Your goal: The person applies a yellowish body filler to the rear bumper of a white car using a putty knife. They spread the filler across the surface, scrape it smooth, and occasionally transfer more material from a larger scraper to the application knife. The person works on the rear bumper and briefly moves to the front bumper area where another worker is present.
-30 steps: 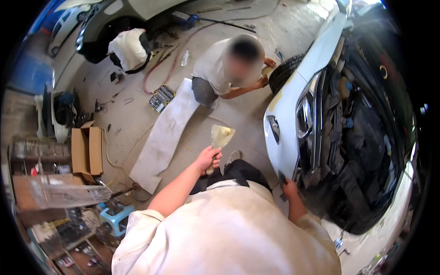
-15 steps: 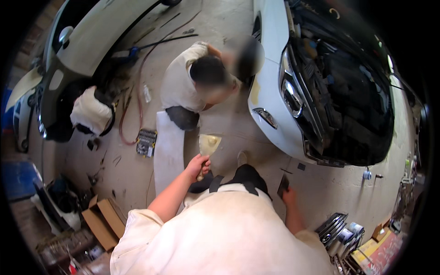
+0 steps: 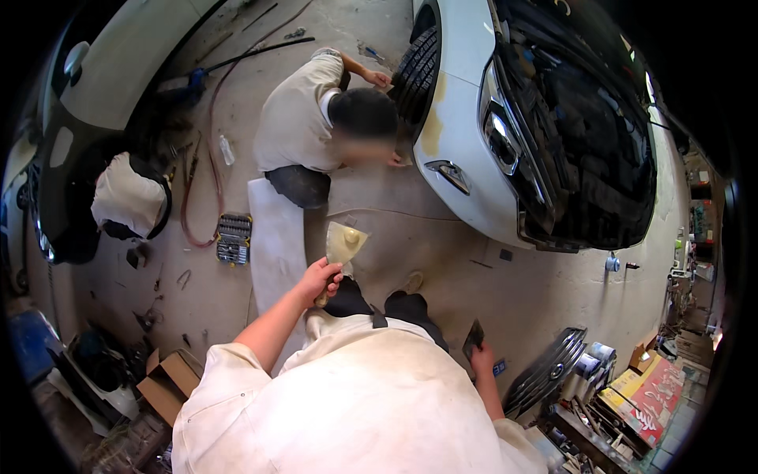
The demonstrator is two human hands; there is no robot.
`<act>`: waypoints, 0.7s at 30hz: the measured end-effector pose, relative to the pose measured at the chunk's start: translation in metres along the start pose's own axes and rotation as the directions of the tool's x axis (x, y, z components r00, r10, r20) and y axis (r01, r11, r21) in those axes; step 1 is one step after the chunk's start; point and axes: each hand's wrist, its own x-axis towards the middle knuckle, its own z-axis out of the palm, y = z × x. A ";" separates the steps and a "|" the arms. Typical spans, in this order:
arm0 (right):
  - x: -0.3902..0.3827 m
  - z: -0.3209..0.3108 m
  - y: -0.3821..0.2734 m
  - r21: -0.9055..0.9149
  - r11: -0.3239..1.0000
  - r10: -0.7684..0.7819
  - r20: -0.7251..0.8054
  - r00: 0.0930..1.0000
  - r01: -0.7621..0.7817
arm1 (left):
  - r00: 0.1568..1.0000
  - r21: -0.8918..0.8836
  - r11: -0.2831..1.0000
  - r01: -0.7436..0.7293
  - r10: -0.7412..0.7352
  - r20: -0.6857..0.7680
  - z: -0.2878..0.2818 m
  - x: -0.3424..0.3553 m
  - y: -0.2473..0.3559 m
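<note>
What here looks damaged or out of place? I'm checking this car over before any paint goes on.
The white car has a yellowish-tan patch on its bumper corner beside the front wheel, unlike the surrounding paint. A grille lies off any car on the floor.

The person wears a loose, off-white short-sleeved shirt (image 3: 355, 411), smudged grey in places, with seams across the shoulders. Both forearms are bare below the sleeves, and neither the left hand (image 3: 318, 278) nor the right hand (image 3: 482, 359) is gloved. Below the shirt are dark trousers (image 3: 387, 304).
</note>
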 end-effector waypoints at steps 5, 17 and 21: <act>0.001 -0.028 -0.044 0.060 0.998 0.008 -0.004 1.000 -0.008 | 1.000 0.012 1.000 0.005 -0.005 0.010 0.002 0.007 0.001; -0.071 0.006 -0.025 0.090 0.984 0.158 -0.007 0.987 -0.157 | 0.992 0.165 0.986 0.032 -0.051 0.115 0.019 0.016 0.007; -0.100 0.034 0.008 0.027 0.998 0.064 -0.071 0.995 -0.062 | 0.993 0.188 0.982 0.021 -0.042 0.109 0.017 0.012 0.012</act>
